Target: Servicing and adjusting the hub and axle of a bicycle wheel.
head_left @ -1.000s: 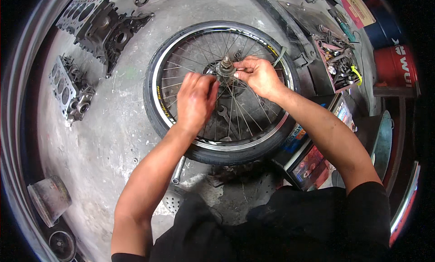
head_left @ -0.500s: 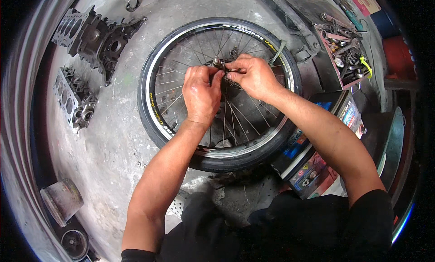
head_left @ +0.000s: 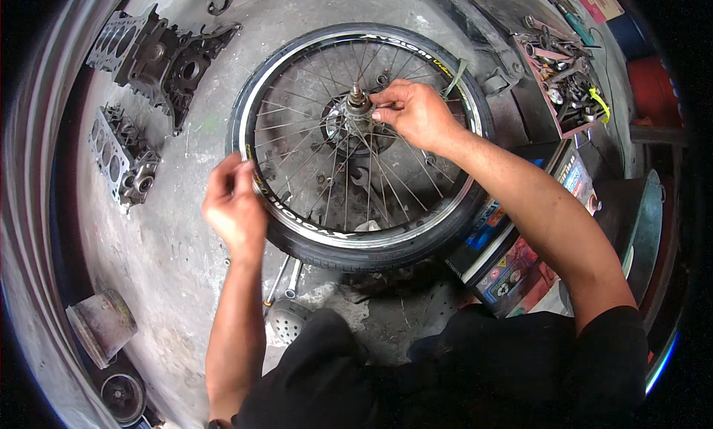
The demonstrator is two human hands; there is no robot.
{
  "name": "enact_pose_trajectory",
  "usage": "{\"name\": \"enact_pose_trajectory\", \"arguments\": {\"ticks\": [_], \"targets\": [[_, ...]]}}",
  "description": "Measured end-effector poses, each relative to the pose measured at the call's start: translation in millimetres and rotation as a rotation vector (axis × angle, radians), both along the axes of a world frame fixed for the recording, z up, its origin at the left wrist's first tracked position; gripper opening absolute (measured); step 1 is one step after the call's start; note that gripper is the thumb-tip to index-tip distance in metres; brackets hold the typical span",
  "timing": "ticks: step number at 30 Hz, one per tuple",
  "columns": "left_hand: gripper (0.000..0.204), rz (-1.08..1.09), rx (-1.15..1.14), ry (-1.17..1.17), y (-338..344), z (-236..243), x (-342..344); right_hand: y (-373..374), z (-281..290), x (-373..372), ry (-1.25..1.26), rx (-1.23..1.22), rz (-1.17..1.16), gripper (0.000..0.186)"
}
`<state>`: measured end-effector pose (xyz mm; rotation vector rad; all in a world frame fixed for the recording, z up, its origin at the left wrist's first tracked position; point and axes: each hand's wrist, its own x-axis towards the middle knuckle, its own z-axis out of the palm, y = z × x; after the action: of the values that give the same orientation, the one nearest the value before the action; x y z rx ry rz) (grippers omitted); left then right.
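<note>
Right hand (head_left: 416, 116) pinches the hub axle (head_left: 357, 101) at the centre of the spoked wheel (head_left: 356, 240), which lies flat on the concrete floor (head_left: 178, 251). Left hand (head_left: 234, 206) closes on the near rim, likely steadying the wheel against rotation.

Repair workshop, likely for motorcycles. Stained, greasy concrete floor (head_left: 186, 266). Spoked wheel (head_left: 356, 139) with tyre lying flat on it. 2 bare engine castings (head_left: 160, 58) at left. Tray of loose hand tools (head_left: 561, 80) at right, wrench (head_left: 286, 280) on the floor.
</note>
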<state>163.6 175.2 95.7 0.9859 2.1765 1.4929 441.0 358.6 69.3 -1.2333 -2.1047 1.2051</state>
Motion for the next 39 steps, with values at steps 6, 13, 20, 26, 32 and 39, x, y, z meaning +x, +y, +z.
{"name": "enact_pose_trajectory", "arguments": {"ticks": [6, 13, 20, 26, 32, 39], "targets": [[0.024, 0.267, -0.234, 0.291, -117, -18, -102, -7, 4, -4, -0.017, -0.031, 0.063, 0.034], [0.023, 0.501, -0.597, 0.300, -236, -69, -214, 20, -31, 18, 0.072, -0.217, -0.002, 0.036], [0.020, 0.188, -0.666, 0.360, -233, -92, -221, 18, -27, 15, 0.059, -0.224, -0.029, 0.037], [0.014, -0.178, -0.468, 0.584, -194, -113, -180, 9, -3, 17, -0.025, -0.026, -0.004, 0.032], [0.010, -0.164, -0.525, 0.641, -216, -129, -191, -15, 13, -22, 0.021, -0.207, -0.055, 0.028], [0.010, -0.254, -0.615, 0.563, -184, -113, -176, -1, 7, -5, 0.063, -0.186, -0.065, 0.026]]}}
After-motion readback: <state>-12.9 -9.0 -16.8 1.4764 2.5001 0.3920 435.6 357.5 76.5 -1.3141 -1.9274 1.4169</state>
